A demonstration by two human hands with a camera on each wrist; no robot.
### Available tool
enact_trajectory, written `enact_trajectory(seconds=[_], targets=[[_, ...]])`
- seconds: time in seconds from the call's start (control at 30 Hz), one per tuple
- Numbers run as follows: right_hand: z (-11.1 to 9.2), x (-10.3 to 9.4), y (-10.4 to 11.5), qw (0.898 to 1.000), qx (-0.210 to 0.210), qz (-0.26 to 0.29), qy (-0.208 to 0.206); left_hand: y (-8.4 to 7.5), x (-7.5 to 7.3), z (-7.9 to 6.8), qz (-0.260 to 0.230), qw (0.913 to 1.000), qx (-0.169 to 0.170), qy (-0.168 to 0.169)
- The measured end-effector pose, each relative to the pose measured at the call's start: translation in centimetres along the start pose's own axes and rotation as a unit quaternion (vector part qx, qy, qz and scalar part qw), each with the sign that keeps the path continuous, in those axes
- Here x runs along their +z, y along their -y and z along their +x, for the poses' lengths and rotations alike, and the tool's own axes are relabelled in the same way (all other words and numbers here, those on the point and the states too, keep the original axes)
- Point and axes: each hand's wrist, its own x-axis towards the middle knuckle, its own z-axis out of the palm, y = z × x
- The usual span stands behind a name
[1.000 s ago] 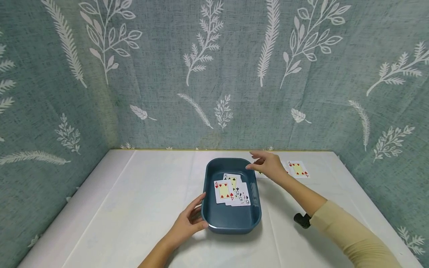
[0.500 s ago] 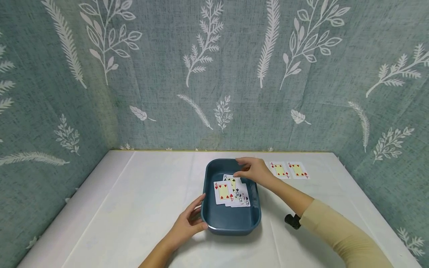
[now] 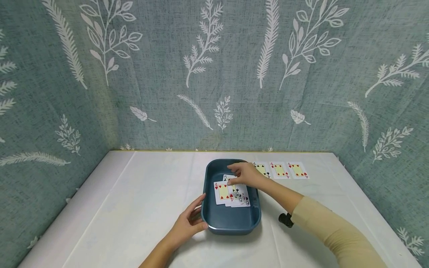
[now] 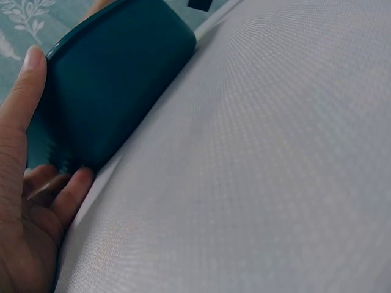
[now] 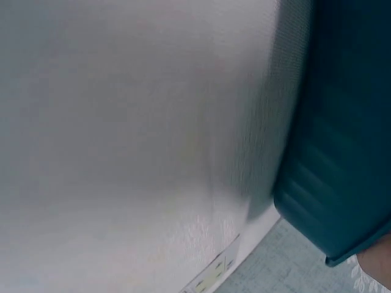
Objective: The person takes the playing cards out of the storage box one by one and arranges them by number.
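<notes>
My left hand [image 3: 186,225] grips the left side of a dark blue plastic tub [image 3: 231,221]. In the left wrist view, its thumb [image 4: 30,79] lies at the rim and bent fingers press against the wall. My right hand [image 3: 246,175] reaches in over the right rim, thumb and fingers apart above the playing cards. Its thumb tip overlaps the corner of a four of hearts [image 3: 221,193], top of an overlapping pile. Beneath that lie a five of clubs [image 3: 226,177] and a few partly covered cards [image 3: 242,201]. The right wrist view shows mostly the tub's outer wall [image 5: 342,152].
Behind and right of the tub, three fours lie face up in a row: a black four [image 3: 260,168], a red four of diamonds [image 3: 279,170] and a four of hearts [image 3: 297,170]. A white cloth [image 3: 134,201] covers the table. Patterned fabric [image 3: 161,111] encloses the back and sides.
My right hand has moved left and slightly nearer, from the row of fours to above the cards in the tub, uncovering the black four. My left hand has stayed at the tub.
</notes>
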Motion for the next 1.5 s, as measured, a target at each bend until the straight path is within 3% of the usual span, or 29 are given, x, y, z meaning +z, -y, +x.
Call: enact_trajectory(seconds=[0.13, 0.67, 1.07, 1.5], targets=[[0.5, 0.4, 0.0, 1.000, -0.001, -0.019, 0.022, 0.1, 0.0, 0.0, -0.001, 1.0000, 0.004, 0.005], [1.6, 2.5, 0.3, 0.987, 0.080, -0.091, 0.106, 0.2, 0.0, 0.0, -0.009, 0.9998, 0.011, 0.013], [1.9, 3.3, 0.4, 0.983, 0.104, -0.120, 0.098, 0.4, 0.1, 0.1, 0.003, 1.0000, 0.004, -0.001], [1.7, 3.7, 0.4, 0.987, 0.133, -0.051, 0.071, 0.2, 0.1, 0.0, 0.008, 0.9999, -0.006, -0.006]])
